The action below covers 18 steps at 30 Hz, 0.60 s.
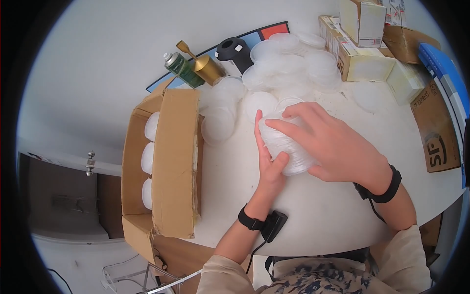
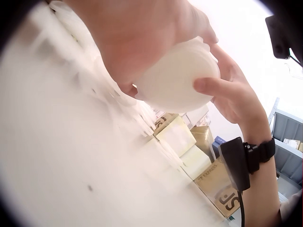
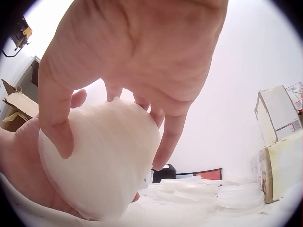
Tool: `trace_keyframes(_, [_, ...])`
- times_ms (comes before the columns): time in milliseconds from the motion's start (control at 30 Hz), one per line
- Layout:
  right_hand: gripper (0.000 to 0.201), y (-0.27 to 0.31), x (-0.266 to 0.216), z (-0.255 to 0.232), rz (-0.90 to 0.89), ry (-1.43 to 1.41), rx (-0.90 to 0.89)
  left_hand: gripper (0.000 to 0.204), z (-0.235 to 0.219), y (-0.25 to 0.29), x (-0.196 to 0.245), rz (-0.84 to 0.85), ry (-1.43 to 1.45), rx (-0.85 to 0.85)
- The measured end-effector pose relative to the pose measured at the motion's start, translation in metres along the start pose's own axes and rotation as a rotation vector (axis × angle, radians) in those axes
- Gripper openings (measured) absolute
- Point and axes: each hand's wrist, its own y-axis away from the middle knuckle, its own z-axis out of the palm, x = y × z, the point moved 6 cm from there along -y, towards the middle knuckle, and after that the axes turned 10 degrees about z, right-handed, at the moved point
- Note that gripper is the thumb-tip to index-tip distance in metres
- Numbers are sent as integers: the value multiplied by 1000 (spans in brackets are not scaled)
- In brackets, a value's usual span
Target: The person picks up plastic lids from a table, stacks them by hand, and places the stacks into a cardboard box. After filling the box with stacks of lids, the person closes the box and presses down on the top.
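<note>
I am clamping the stack of translucent lids (image 1: 286,147) between both hands, left hand (image 1: 268,164) and right hand (image 1: 333,144); uneven pressure risks the lids fanning out onto the surface (image 1: 313,210).

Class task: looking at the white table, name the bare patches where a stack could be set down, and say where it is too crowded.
Bare table lies in front of the hands, toward the near edge, and between the cardboard box and the left hand. Crowded: the far side, with loose white lids, the spray can and the cartons. Both hands hold the lid stack.
</note>
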Motion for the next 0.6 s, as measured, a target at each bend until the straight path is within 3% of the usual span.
trace_keyframes(300, [89,-2,-11,-6,-14,-26,-68,100,-9,3,2,83,-105,22])
trace_keyframes(367, [98,-4,-5,-14,52,-208,32,100,-9,2,6,128,-98,43])
trace_keyframes(400, [98,-4,-4,-16,29,-205,30,100,-9,1,8,158,-90,60])
trace_keyframes(467, [104,-3,11,-18,219,-248,49,101,-12,1,12,212,-119,100])
trace_keyframes(500, [104,-4,12,-21,197,-244,50,102,-14,1,15,246,-145,132])
trace_keyframes(567, [100,2,30,-1,491,-420,-338,105,-10,3,21,330,-234,112])
trace_keyframes(600, [100,1,32,1,473,-414,-336,107,-7,5,24,390,-322,89])
